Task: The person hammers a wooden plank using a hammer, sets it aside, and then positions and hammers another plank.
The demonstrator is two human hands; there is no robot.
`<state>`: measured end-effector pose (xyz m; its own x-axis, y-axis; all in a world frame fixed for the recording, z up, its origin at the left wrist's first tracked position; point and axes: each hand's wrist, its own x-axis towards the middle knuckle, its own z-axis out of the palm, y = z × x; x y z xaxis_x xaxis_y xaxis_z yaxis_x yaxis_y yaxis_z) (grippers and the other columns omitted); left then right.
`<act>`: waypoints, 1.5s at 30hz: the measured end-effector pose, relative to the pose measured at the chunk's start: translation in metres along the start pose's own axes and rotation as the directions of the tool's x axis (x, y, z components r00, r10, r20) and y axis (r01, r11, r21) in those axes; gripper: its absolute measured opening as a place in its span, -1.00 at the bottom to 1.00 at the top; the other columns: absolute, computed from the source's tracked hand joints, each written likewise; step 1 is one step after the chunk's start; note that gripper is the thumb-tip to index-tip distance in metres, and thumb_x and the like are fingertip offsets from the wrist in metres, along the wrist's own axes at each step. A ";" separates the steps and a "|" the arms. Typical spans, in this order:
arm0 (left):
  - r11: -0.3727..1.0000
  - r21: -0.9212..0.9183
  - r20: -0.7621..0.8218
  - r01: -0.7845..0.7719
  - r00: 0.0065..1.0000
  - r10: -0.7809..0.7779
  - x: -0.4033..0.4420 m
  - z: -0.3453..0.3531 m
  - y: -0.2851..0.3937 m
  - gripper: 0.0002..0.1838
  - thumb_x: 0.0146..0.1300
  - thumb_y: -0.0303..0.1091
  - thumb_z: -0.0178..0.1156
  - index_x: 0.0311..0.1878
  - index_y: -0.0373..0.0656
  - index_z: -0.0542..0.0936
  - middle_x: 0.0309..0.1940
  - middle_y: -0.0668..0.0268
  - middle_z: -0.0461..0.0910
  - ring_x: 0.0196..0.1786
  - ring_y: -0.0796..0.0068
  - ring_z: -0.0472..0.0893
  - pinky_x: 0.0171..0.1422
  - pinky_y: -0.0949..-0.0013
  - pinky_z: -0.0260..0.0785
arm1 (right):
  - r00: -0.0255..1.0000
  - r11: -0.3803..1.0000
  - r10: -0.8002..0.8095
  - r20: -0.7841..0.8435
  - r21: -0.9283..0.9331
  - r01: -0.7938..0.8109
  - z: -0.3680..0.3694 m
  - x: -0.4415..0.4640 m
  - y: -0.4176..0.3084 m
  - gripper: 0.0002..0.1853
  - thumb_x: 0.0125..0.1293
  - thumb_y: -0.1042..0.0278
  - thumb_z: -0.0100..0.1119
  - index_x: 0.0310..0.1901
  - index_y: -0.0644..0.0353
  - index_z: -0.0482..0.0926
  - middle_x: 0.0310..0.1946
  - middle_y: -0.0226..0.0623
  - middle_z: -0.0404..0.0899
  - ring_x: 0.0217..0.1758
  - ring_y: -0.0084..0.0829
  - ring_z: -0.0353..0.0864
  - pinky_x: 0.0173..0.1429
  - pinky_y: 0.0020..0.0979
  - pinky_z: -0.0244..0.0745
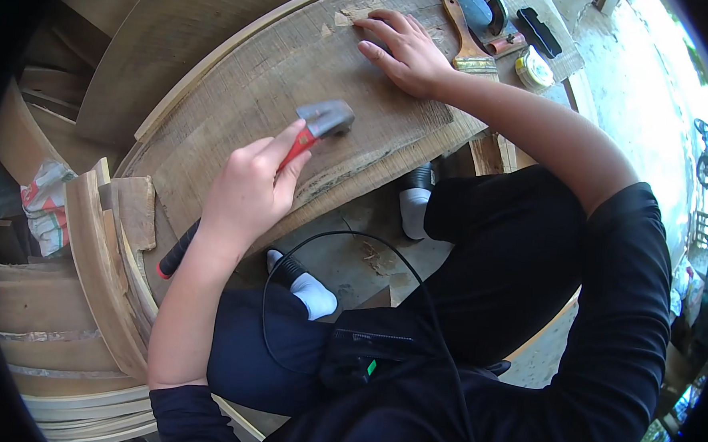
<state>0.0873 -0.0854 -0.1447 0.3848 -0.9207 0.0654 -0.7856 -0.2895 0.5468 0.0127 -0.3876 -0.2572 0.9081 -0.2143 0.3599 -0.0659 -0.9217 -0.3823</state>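
Observation:
My left hand (pixel 252 184) is wrapped around a hammer (pixel 300 148) with a red and black handle. Its metal head, slightly blurred, is over a wide wooden board (pixel 240 111), and I cannot tell whether it touches. The black grip end sticks out below my wrist. My right hand (pixel 403 51) lies on the far part of the board, palm down and fingers spread, close to a torn pale patch (pixel 357 13) in the surface. Just right of that hand is a flat paintbrush (pixel 462 36) with a wooden handle.
A tape measure (pixel 534 69), a black piece (pixel 538 32), a reddish cylinder (pixel 506 43) and a blue tool (pixel 471 7) sit at the upper right. Curved wooden pieces (pixel 99 264) and a plastic bag (pixel 46 205) crowd the left. A black cable (pixel 353 234) loops across my lap.

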 end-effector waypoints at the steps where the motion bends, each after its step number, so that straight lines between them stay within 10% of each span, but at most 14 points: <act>1: 0.999 0.041 -0.060 -0.032 0.998 0.035 0.003 0.002 -0.003 -0.64 0.38 -0.34 0.30 0.19 -0.25 0.66 -0.31 -0.03 0.69 -0.27 -0.05 0.70 -0.16 0.05 0.54 | 1.000 1.000 0.001 0.001 0.002 -0.001 0.000 0.000 0.000 -0.32 0.61 -0.30 -0.28 0.48 0.01 0.40 0.49 -0.07 0.29 0.58 -0.02 0.22 0.66 -0.03 0.05; 23: 0.975 0.172 -0.176 0.141 0.978 -0.111 0.072 -0.009 -0.032 -0.66 0.45 -0.27 0.23 0.12 -0.33 0.66 -0.35 -0.15 0.69 -0.24 -0.14 0.73 -0.19 -0.01 0.54 | 0.990 0.969 0.089 -0.113 0.238 -0.060 -0.004 -0.001 -0.002 -0.33 0.60 -0.23 -0.20 0.48 0.11 0.33 0.34 0.05 0.45 0.47 0.07 0.36 0.58 -0.04 0.19; 45: 0.937 0.223 0.087 -0.270 0.963 0.257 -0.002 0.033 0.031 -0.46 0.32 -0.36 0.30 0.36 -0.24 0.54 -0.38 0.19 0.58 -0.38 0.20 0.70 -0.27 0.18 0.59 | 0.987 0.972 0.100 -0.125 0.223 -0.071 0.000 -0.001 0.001 -0.32 0.61 -0.25 -0.24 0.47 0.13 0.36 0.37 0.05 0.44 0.50 0.04 0.36 0.61 -0.08 0.20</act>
<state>0.0462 -0.1008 -0.1555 0.1269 -0.9832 0.1310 -0.9479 -0.0812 0.3080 0.0116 -0.3887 -0.2581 0.8379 -0.3445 0.4234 -0.0359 -0.8088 -0.5870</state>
